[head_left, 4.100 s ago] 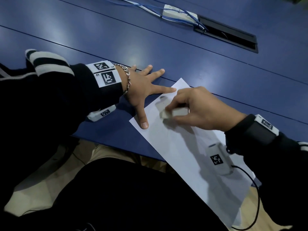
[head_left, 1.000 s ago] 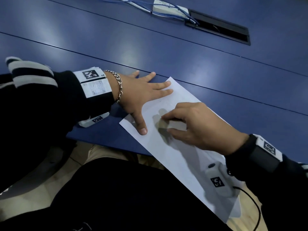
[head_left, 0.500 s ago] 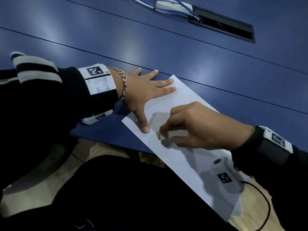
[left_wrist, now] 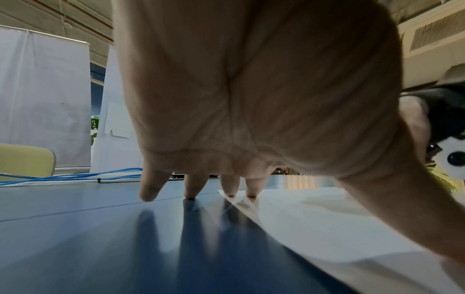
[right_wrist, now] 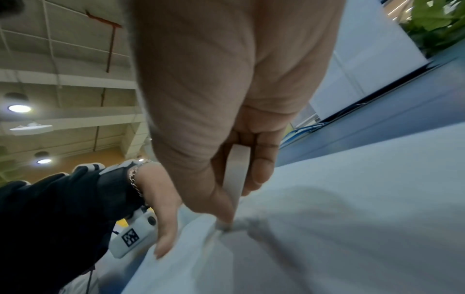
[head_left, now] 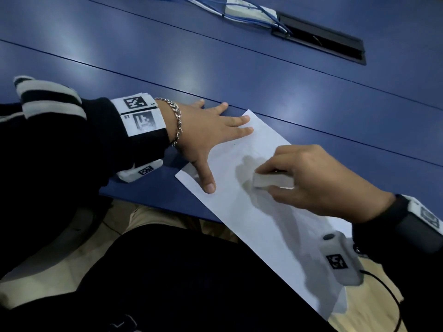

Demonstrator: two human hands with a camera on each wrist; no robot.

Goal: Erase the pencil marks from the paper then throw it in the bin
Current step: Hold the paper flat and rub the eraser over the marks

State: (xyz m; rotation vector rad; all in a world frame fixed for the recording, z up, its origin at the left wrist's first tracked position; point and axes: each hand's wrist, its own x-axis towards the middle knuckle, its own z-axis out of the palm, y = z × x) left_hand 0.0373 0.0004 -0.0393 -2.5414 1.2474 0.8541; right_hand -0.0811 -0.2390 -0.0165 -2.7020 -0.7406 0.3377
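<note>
A white sheet of paper (head_left: 263,226) lies slantwise on the blue table (head_left: 215,56), its near end hanging over the table's front edge. My left hand (head_left: 211,137) lies flat with spread fingers, thumb and two fingertips pressing the paper's far-left end (left_wrist: 327,228). My right hand (head_left: 311,183) pinches a white eraser (head_left: 271,180) between thumb and fingers, its tip down on the paper. In the right wrist view the eraser (right_wrist: 235,173) stands on edge against the sheet (right_wrist: 352,218). Any pencil marks are too faint to make out.
A black cable slot (head_left: 321,44) with a white power strip (head_left: 249,10) and blue cables sits at the table's far side. My dark-clothed lap (head_left: 167,283) is below the table's front edge. No bin is in view.
My right hand has slid the eraser to the right and a little away from my left thumb across the paper. The left hand has stayed pressing the sheet.
</note>
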